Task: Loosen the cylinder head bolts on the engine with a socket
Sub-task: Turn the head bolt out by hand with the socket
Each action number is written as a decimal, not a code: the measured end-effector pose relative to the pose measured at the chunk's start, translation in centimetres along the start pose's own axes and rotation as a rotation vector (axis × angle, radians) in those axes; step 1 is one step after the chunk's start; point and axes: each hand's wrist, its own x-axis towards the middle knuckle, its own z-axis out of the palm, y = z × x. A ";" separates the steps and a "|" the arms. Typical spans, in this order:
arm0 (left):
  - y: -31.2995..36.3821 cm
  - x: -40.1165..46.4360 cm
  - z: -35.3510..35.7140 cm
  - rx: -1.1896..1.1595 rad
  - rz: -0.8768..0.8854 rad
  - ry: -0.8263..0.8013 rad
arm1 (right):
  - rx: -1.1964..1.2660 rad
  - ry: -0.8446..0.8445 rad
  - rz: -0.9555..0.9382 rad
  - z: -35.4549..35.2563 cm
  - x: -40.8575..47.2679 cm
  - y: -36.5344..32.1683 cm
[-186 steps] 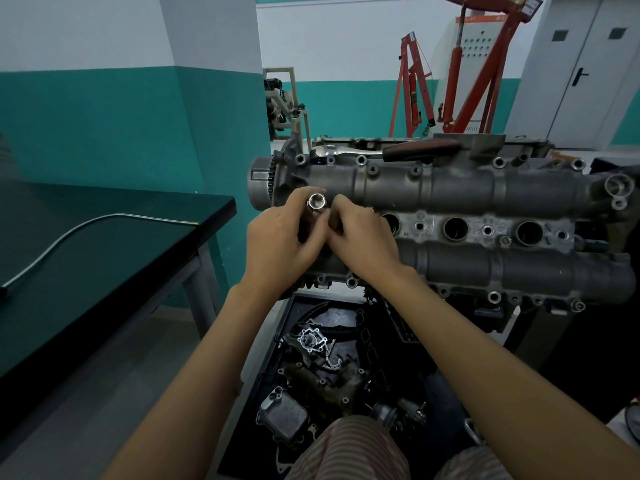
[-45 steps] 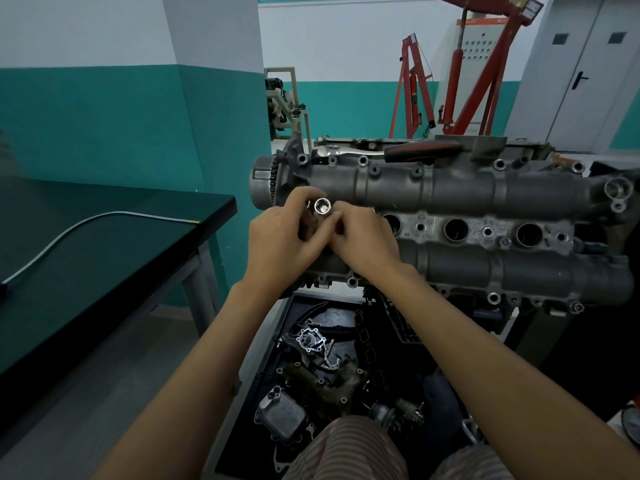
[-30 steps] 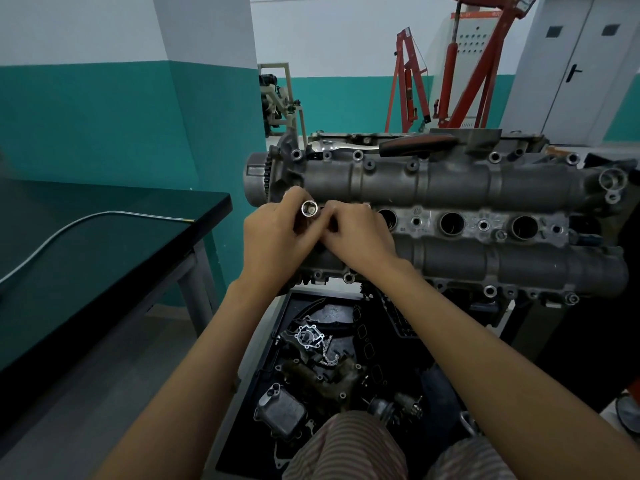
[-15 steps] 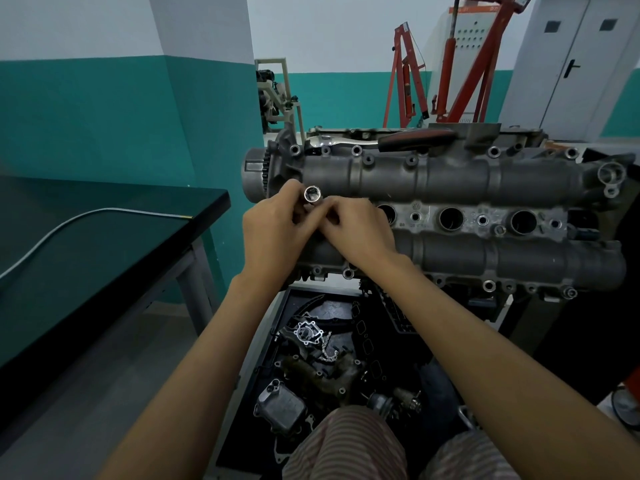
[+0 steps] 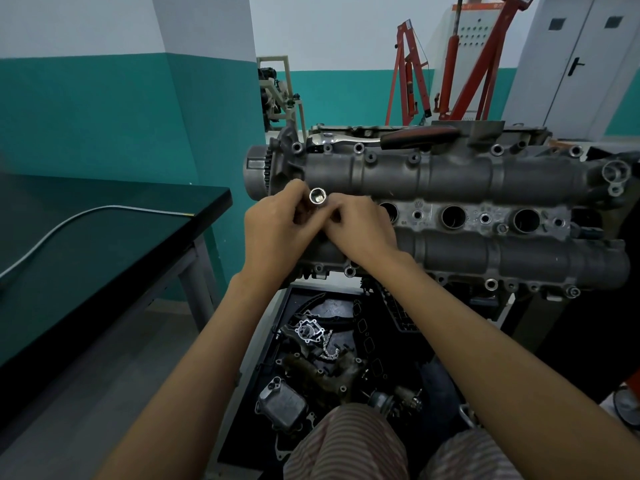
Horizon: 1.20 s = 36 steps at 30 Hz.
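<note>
A person in striped trousers (image 5: 349,441) works over an engine, both bare arms reaching forward. Nearest the camera, a black tray (image 5: 273,327) on the floor below the engine holds loose parts: a finned metal housing (image 5: 281,405), a rusty cast piece (image 5: 322,370), a star-shaped silver plate (image 5: 309,332) and a short length of chain (image 5: 329,348) beside it.

Above the tray, the left hand (image 5: 273,230) and right hand (image 5: 360,230) meet at the left end of the engine (image 5: 485,216), knuckles touching. A shiny chrome socket (image 5: 317,196), short and cylindrical, stands between the two thumbs with its open mouth facing the camera. The fingers of both hands are curled closely round it, so only its upper end shows; what lies beneath it is hidden. It sits over the grey cylinder head, left of three round plug wells (image 5: 453,216).

A ratchet handle (image 5: 419,137) with a dark red grip lies on the far edge of the engine. To the left stands a dark workbench (image 5: 104,244) with a grey cable (image 5: 86,216) across it. Red hoist frames (image 5: 450,64) stand against the far wall.
</note>
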 end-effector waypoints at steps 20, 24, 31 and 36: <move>0.3 0.0 -0.7 -0.011 0.088 -0.047 | 0.010 0.015 -0.040 0.1 0.0 0.2; 0.2 0.1 -0.5 0.053 0.081 -0.016 | 0.028 0.027 -0.030 0.2 0.0 0.3; 0.2 0.0 -0.3 0.054 0.078 0.011 | 0.012 0.019 -0.027 0.3 0.1 0.2; 0.1 0.0 -0.6 0.034 0.080 -0.021 | 0.032 0.026 -0.046 0.2 0.0 0.3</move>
